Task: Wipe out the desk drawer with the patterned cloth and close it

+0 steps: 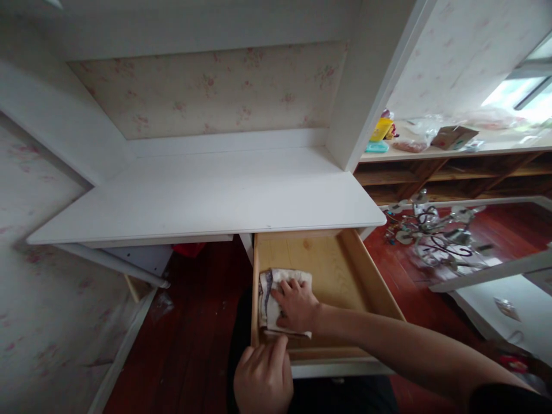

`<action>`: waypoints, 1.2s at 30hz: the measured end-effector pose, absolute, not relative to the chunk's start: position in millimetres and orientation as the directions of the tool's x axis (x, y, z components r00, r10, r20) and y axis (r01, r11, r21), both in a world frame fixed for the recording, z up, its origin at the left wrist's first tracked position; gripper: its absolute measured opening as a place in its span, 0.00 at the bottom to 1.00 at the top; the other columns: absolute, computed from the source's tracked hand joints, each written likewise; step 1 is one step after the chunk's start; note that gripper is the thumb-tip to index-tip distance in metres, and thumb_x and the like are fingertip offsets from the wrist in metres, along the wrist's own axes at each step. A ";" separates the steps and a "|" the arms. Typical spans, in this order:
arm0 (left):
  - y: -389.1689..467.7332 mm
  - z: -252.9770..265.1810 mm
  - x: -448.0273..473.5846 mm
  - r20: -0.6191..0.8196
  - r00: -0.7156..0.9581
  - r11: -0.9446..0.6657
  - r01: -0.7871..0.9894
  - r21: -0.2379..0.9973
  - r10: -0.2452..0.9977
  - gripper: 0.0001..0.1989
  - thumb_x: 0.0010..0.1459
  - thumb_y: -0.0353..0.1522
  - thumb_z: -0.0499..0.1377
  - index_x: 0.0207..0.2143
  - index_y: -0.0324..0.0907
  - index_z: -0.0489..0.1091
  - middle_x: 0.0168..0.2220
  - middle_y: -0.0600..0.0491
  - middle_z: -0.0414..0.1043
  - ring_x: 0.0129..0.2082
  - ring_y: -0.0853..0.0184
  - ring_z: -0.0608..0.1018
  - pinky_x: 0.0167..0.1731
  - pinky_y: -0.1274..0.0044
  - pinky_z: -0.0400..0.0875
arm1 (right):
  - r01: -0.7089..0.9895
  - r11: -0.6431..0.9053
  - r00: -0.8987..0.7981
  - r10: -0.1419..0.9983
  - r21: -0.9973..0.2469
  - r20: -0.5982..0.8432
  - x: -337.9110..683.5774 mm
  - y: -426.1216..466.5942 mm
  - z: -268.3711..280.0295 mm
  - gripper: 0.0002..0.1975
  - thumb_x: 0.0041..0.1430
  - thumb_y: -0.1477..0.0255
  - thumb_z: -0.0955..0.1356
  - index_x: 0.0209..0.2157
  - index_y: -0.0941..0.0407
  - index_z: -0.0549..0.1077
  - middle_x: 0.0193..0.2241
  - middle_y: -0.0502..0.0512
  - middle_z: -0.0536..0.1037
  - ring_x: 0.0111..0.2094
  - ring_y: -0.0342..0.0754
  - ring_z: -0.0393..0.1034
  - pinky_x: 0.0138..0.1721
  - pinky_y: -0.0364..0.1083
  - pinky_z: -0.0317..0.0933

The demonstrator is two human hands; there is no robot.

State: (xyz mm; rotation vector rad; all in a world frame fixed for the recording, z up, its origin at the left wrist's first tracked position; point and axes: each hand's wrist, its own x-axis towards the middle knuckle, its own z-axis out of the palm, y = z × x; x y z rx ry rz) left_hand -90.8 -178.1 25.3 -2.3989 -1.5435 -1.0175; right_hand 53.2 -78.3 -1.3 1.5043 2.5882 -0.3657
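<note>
A folded cloth (271, 299) is being pressed flat-palmed by the right hand (296, 303) at the drawer's (345, 270) front-left corner; the left hand's (263, 376) grip is closing on the front edge, so fingers could be pinched if it slides.

Drawer (345, 270) right of the cloth (269, 299) lies open; desktop (215, 195) overhangs its back.

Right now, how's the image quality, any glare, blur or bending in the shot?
Head view: the window at upper right is blown out with glare; straight edges of the white desk bow from wide-angle distortion; the left hand near the lens looks soft; the right hand on the cloth in the drawer is evenly lit.
</note>
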 end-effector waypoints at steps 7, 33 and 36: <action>-179.1 21.9 -92.8 0.601 0.257 -0.479 0.843 0.243 0.757 0.11 0.60 0.27 0.50 0.36 0.42 0.73 0.22 0.55 0.71 0.21 0.70 0.72 0.27 0.72 0.56 | 0.942 0.316 -0.333 0.920 -0.111 -0.204 51.1 -21.1 -7.6 0.30 0.57 0.57 0.64 0.60 0.51 0.60 0.57 0.67 0.61 0.56 0.67 0.52 0.51 0.67 0.47; -180.0 20.3 -94.1 0.557 0.288 -0.486 0.839 0.245 0.779 0.11 0.61 0.26 0.51 0.38 0.42 0.74 0.24 0.55 0.74 0.24 0.71 0.74 0.30 0.73 0.59 | 0.963 0.259 -0.270 0.897 -0.079 -0.349 225.3 -24.5 -15.5 0.35 0.57 0.62 0.65 0.65 0.52 0.55 0.64 0.68 0.54 0.60 0.67 0.54 0.52 0.64 0.56; -180.4 20.2 -93.9 0.554 0.285 -0.477 0.846 0.238 0.782 0.11 0.61 0.26 0.52 0.38 0.42 0.74 0.24 0.55 0.74 0.24 0.71 0.74 0.30 0.74 0.59 | 0.957 0.254 -0.288 0.889 -0.142 -0.355 222.3 -51.2 -14.3 0.35 0.53 0.64 0.67 0.63 0.49 0.58 0.63 0.65 0.55 0.53 0.64 0.64 0.48 0.61 0.61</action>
